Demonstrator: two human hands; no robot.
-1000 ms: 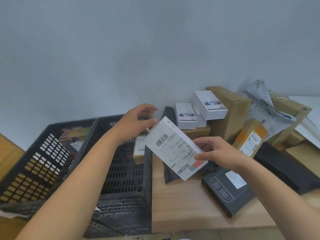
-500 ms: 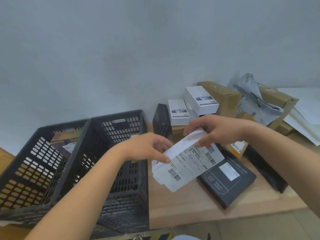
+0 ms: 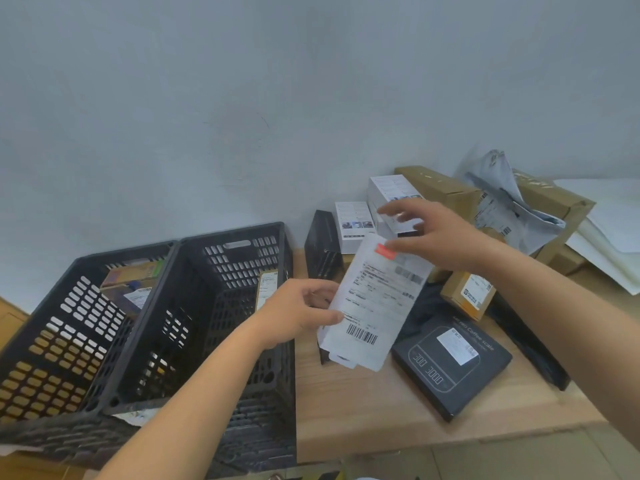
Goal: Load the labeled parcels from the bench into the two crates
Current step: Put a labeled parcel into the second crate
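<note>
The flat white parcel with a barcode label [image 3: 372,303] is held above the near edge of the wooden bench [image 3: 363,410], just right of the two black perforated plastic crates [image 3: 221,278], and it could be dropped there, because it is pinched only at its left edge. The left hand [image 3: 298,315] is closed on that edge with thumb in front, while the right hand [image 3: 433,237] is spread open at the far end of the parcel; whether it touches cannot be told.

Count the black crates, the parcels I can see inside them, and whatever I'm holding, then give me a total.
Black crates: 2
Parcels in crates: 3
White parcel in left hand: 1
Total: 6
</note>
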